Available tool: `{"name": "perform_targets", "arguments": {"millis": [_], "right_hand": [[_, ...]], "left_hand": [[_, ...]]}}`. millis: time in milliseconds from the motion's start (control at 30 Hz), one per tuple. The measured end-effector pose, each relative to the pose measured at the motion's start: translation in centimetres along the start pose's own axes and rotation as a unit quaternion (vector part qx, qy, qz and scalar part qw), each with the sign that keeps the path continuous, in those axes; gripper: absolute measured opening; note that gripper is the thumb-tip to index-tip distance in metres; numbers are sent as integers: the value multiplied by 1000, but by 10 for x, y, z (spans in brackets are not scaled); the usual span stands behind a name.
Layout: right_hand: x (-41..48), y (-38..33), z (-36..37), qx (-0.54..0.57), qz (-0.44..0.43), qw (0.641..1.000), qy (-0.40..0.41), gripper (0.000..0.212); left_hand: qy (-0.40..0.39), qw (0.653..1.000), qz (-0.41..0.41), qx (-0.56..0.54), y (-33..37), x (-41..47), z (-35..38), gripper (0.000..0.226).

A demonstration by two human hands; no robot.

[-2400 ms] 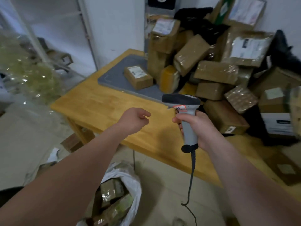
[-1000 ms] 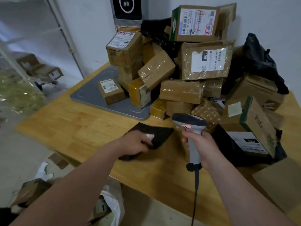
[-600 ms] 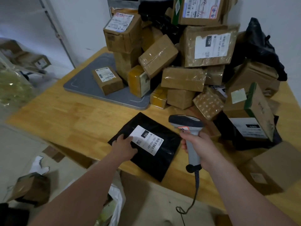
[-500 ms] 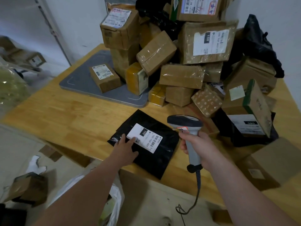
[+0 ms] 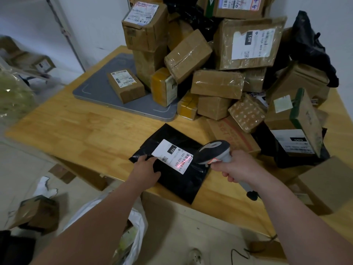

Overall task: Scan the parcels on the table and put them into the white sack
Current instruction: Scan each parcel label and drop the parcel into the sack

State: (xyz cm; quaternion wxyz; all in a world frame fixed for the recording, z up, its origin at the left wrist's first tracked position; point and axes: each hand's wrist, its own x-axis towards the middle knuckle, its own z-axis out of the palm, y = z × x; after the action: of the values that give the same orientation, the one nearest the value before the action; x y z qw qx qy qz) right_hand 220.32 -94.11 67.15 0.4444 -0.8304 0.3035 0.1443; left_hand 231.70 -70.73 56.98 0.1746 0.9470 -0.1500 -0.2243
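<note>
Black parcel point(image 5: 177, 165) under flat left hand point(image 5: 146, 170), right hand point(image 5: 236, 167) aiming scanner point(image 5: 214, 152).

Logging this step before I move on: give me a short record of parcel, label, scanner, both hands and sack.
parcel: black mailer bag flat on the table, near its front edge
label: white label face up, red scan line across its barcode
scanner: aimed down at the label
left hand: fingers press the bag beside the label
right hand: grips the scanner handle
sack: white sack on the floor below the table edge
</note>
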Motion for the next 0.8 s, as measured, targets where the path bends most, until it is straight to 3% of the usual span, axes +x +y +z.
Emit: {"name": "perform_targets", "arguments": {"millis": [367, 800], "right_hand": [[0, -2, -5, -76, -13, 997, -19, 24], [11, 1, -14, -88, -37, 995, -28, 25]], "left_hand": [[15, 1000, -7, -21, 5, -9, -6, 61], [47, 996, -67, -17, 7, 2, 3, 67]]}}
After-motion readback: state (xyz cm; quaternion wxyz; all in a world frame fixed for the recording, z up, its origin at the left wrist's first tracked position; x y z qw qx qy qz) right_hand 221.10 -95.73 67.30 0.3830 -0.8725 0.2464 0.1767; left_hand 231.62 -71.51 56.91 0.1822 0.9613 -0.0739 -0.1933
